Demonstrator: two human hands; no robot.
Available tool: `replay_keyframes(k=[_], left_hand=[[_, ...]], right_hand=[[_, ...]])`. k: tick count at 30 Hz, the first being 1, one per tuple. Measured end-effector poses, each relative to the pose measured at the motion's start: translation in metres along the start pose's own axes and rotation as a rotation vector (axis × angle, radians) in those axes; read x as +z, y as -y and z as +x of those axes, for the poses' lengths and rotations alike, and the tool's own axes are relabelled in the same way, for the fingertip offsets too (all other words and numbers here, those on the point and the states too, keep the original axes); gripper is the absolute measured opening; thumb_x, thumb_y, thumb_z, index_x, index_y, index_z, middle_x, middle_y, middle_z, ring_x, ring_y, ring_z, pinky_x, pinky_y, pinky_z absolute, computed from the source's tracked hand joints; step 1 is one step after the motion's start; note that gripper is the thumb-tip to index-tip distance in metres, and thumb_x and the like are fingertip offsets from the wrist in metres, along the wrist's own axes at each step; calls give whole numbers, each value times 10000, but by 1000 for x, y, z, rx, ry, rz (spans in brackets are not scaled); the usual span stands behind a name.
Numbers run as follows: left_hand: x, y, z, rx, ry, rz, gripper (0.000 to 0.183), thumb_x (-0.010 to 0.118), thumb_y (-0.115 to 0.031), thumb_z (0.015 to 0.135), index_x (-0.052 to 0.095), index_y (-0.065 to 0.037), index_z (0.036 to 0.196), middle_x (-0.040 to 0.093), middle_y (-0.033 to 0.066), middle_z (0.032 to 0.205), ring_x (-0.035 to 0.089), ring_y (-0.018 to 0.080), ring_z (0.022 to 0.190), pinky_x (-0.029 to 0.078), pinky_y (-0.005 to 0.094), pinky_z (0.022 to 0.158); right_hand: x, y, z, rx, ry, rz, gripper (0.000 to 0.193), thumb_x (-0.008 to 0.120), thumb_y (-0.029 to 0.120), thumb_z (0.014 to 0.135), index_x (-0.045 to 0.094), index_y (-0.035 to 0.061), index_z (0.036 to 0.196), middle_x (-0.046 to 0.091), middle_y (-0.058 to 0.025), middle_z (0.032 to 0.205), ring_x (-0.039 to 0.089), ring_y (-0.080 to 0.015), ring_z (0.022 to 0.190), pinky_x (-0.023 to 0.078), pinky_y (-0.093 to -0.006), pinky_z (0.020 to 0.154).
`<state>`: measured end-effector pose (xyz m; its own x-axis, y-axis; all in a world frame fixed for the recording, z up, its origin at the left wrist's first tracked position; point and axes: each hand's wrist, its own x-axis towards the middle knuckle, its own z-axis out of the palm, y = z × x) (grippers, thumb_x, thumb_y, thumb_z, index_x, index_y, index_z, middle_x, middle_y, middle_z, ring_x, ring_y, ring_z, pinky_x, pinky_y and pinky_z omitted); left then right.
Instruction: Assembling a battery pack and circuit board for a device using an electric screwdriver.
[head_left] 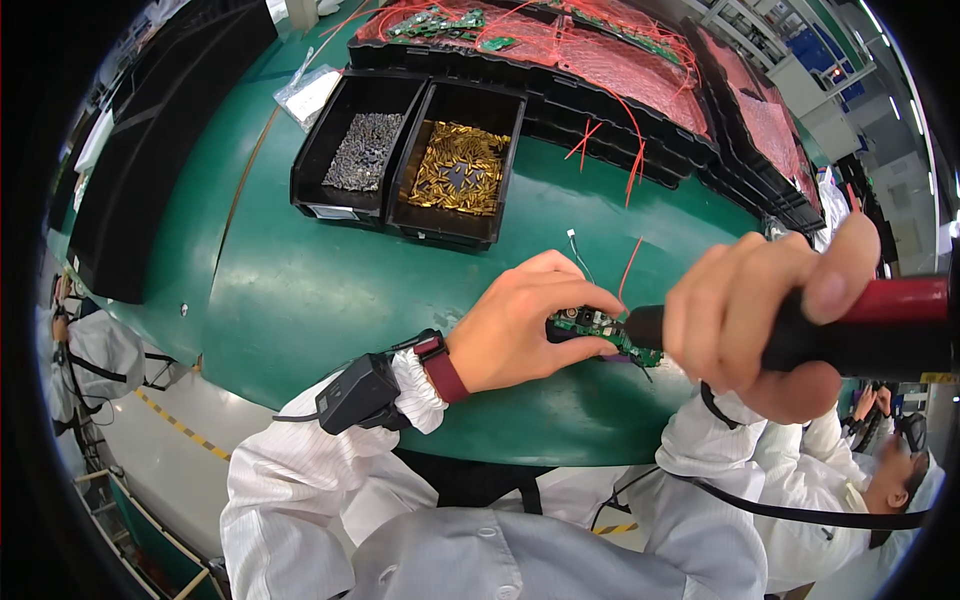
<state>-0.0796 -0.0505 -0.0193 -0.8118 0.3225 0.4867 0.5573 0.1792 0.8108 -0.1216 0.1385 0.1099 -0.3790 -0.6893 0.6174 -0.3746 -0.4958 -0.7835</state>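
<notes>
My left hand [530, 325] grips a small green circuit board [590, 322] between thumb and fingers, just above the green table. Thin wires, one of them red, rise from around the board. In my right hand [770, 310] is a thick black and red power screwdriver [890, 318], lying almost level with my fingers wrapped round it. Its dark nose [645, 328] points left and reaches the board's right part. Whether the bit touches a screw is hidden.
Beyond my left hand stand two black bins, one of small grey parts [366, 150], one of brass-coloured standoffs [460, 165]. Behind lie black trays with pink bubble wrap [640, 85], boards and red wires. A plastic bag [308, 95] is at the back left. Another person [820, 500] sits to the right.
</notes>
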Motion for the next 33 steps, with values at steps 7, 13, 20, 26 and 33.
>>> replay_keyframes(k=[7, 13, 20, 26, 33], left_hand=[[-4, 6, -1, 163, -55, 94, 425, 976, -198, 712, 796, -100, 1084, 724, 42, 1102, 632, 281, 1104, 563, 413, 928], [-16, 7, -4, 140, -24, 179, 350, 967, -220, 723, 794, -93, 999, 681, 30, 1065, 592, 289, 1130, 527, 417, 957], [-17, 7, -5, 127, 25, 187, 344, 962, -250, 745, 802, -102, 1011, 687, 18, 1002, 591, 274, 1091, 529, 397, 928], [-13, 7, -3, 177, -30, 208, 345, 954, -245, 755, 799, -94, 1024, 674, 25, 1007, 604, 271, 1072, 536, 393, 907], [-16, 10, -6, 162, -50, 190, 331, 952, -229, 756, 797, -86, 1011, 670, 40, 980, 615, 277, 1042, 540, 393, 884]], right_hand=[[-24, 77, -57, -26, -318, -1220, 588, 655, 578, 987, 679, 4, 1110, 659, -218, 1130, 685, -355, 1013, 566, -464, 861], [-22, 52, -127, 473, -188, -1631, 317, 904, 30, 776, 767, 99, 1054, 635, -123, 1251, 709, -248, 890, 572, -344, 694], [-32, 4, -181, 627, -127, -1502, 367, 766, -90, 765, 721, 96, 1078, 624, -125, 1317, 700, -335, 1050, 608, -422, 842], [-39, -10, -169, 660, 39, -1474, 431, 644, -131, 778, 711, 85, 1146, 625, -110, 1360, 659, -346, 1151, 577, -429, 940], [-7, 18, -121, 681, 34, -1340, 541, 660, -59, 879, 614, 30, 1410, 635, -127, 1416, 653, -324, 1206, 554, -373, 1021]])
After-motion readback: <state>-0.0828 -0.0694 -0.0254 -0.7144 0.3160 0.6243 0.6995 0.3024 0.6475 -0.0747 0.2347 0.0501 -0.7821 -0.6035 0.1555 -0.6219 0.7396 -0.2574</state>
